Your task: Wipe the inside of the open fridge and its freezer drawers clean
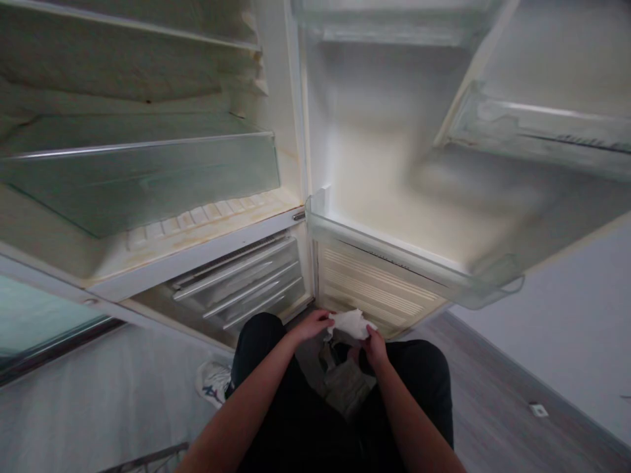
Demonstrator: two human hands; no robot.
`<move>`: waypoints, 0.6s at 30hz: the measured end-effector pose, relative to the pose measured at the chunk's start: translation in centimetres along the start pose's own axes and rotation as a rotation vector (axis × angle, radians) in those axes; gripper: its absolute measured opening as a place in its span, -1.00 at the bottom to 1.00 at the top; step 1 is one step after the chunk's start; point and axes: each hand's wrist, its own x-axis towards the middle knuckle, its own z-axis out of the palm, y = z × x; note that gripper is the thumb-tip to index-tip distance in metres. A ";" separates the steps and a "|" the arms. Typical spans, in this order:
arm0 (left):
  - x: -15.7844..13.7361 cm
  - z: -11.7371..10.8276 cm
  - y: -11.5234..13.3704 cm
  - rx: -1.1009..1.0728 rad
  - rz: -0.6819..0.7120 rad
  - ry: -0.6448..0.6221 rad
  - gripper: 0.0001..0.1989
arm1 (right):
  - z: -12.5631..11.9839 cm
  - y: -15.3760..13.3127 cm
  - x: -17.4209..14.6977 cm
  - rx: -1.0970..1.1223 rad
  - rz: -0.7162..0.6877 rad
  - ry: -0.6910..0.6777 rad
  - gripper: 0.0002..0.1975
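Below, left fingers [324,316] and right fingers [373,335] pinching perhaps tissue [351,324], drawer [256,281], door bin [409,255] beyond.

Left hand [315,324]: pinch grip.
Right hand [376,347]: pinch grip, near the left.
Forearms [249,394]: bare, extended forward, converging.
Knees [428,362]: bent, apart.

Fridge door [389,157] — partly out of frame

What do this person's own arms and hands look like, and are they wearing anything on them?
The left hand and right hand are ordinary human hands with no gloves. The left forearm and right forearm are bare as far as the picture shows: no sleeve, watch or cable is visible. Small details, such as rings, are too small to tell.
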 end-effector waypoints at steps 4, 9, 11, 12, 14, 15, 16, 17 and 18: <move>-2.0 2.1 -0.5 -0.069 -0.031 -0.016 -0.49 | 0.4 -1.8 -0.7 0.140 0.007 -0.040 -0.55; -5.2 2.1 -3.5 -0.141 -0.080 0.084 0.22 | 3.4 -2.3 -3.6 0.206 0.262 -0.422 -0.43; -6.3 1.2 -4.6 -0.235 -0.054 0.188 0.32 | 5.1 -1.7 -4.8 0.183 0.295 -0.511 -0.42; -6.8 0.7 -5.0 -0.286 -0.030 0.211 0.31 | 5.9 -1.2 -5.3 0.167 0.290 -0.526 -0.42; -7.6 -0.1 -5.2 -0.350 0.010 0.210 0.18 | 7.4 0.1 -6.1 0.118 0.274 -0.516 -0.42; -7.9 -0.4 -5.0 -0.353 0.016 0.202 0.08 | 8.0 0.8 -6.4 0.090 0.264 -0.501 -0.42; -8.1 -0.6 -4.7 -0.342 0.014 0.202 -0.01 | 8.3 1.5 -6.6 0.065 0.255 -0.488 -0.42; -8.1 -0.6 -4.3 -0.321 0.006 0.212 -0.09 | 8.6 2.1 -6.6 0.045 0.249 -0.478 -0.42; -8.1 -0.6 -3.9 -0.295 -0.002 0.231 -0.16 | 8.6 2.6 -6.6 0.035 0.242 -0.470 -0.41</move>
